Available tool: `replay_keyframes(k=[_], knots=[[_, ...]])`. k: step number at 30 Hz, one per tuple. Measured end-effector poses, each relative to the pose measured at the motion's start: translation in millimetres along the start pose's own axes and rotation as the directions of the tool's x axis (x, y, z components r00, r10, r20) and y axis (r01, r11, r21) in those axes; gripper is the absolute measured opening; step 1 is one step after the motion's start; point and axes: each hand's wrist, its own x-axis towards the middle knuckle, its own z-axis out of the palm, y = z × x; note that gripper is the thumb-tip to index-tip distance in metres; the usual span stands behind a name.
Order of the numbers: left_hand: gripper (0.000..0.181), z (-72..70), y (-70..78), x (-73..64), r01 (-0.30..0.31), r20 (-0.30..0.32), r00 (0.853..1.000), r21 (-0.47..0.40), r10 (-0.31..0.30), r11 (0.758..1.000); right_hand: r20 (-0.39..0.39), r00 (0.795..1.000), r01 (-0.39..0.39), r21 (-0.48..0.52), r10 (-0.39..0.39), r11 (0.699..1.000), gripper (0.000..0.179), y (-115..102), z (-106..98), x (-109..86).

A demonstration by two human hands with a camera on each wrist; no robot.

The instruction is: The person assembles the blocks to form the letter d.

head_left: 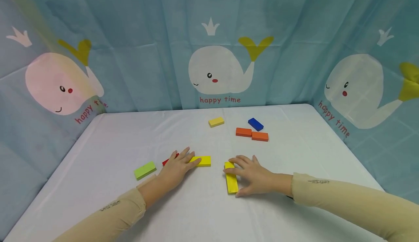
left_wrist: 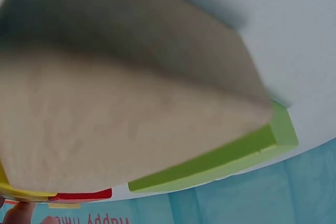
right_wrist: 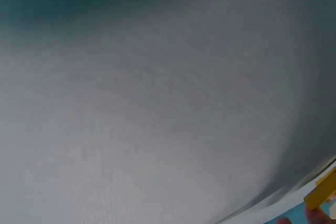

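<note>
The relaxed left hand (head_left: 174,170) touches a bright-yellow rectangular block (head_left: 206,161); right of it, the right hand (head_left: 256,177) grips a matching yellow block (head_left: 232,184); positioning seems in hand, next calling for steady handling

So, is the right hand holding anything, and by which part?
The right hand seems to hold a yellow block, fingers over its far end, thumb by its near end.
</note>
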Motion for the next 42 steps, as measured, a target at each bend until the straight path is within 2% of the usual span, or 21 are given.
replay_keyframes(k=[4, 14, 19, 26, 33, 42], knots=[[0.05, -1.5, 1.4, 0.3, 0.006, 0.015, 1.0, 0.0, -0.006, 1.0, 0.027, 1.0, -0.005, 0.007, 0.005, 1.0, 0.073, 1, 1, 2.0], [0.048, -3.3, 2.1, -0.1, -0.012, -0.025, 1.0, 0.003, 0.012, 1.0, 0.091, 0.996, 0.0, -0.006, 0.0, 1.0, 0.073, 3, 3, 2.1], [0.048, -2.5, 2.2, 1.5, -0.022, -0.032, 0.999, 0.015, 0.023, 1.0, 0.125, 0.992, 0.04, -0.039, -0.035, 0.998, 0.076, 7, 1, -3.7], [0.047, -5.0, 0.2, 2.9, -0.041, -0.024, 0.999, 0.021, 0.042, 0.999, 0.156, 0.985, 0.089, -0.059, -0.079, 0.994, 0.069, 12, -1, -12.7], [0.046, -9.9, -3.5, 3.9, -0.081, 0.005, 0.997, 0.02, 0.081, 0.997, 0.145, 0.985, 0.103, -0.061, -0.093, 0.993, 0.067, 8, -1, -14.3], [0.04, -11.1, -8.0, 8.2, -0.161, -0.04, 0.986, 0.077, 0.164, 0.984, 0.153, 0.984, 0.109, -0.092, -0.094, 0.99, 0.066, 8, -4, -13.9]])
